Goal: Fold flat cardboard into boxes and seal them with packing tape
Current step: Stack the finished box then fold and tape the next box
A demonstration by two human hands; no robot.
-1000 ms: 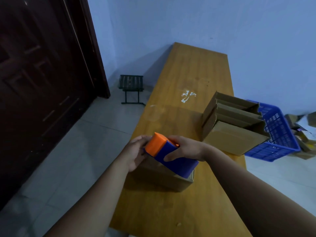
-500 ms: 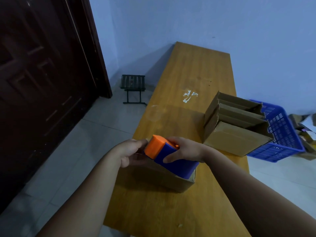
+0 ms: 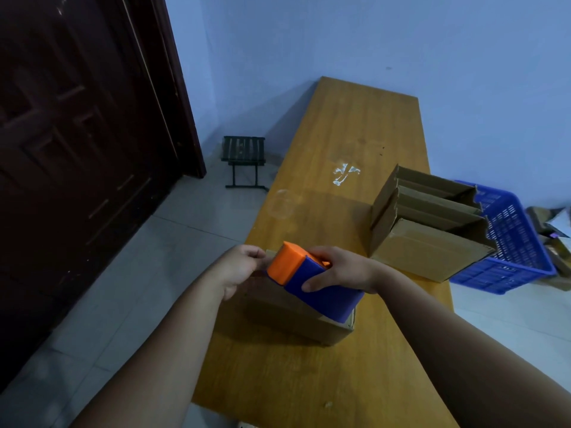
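A folded cardboard box (image 3: 296, 319) lies on the wooden table (image 3: 340, 143) near its left edge. On top of it sits a blue tape dispenser with an orange front (image 3: 309, 282). My right hand (image 3: 340, 270) grips the dispenser from above, thumb on its near side. My left hand (image 3: 239, 268) holds the box's far left end, fingers curled over the edge just beside the orange front. The tape itself is hidden.
Several open cardboard boxes (image 3: 426, 230) are stacked at the table's right edge, against a blue plastic basket (image 3: 509, 242). A small dark folding stool (image 3: 244, 159) stands on the tiled floor by the dark door (image 3: 77, 149). More cardboard lies at far right (image 3: 553, 230).
My left hand has slid a little up and left along the box end. The dispenser and my right hand have stayed almost where they were.
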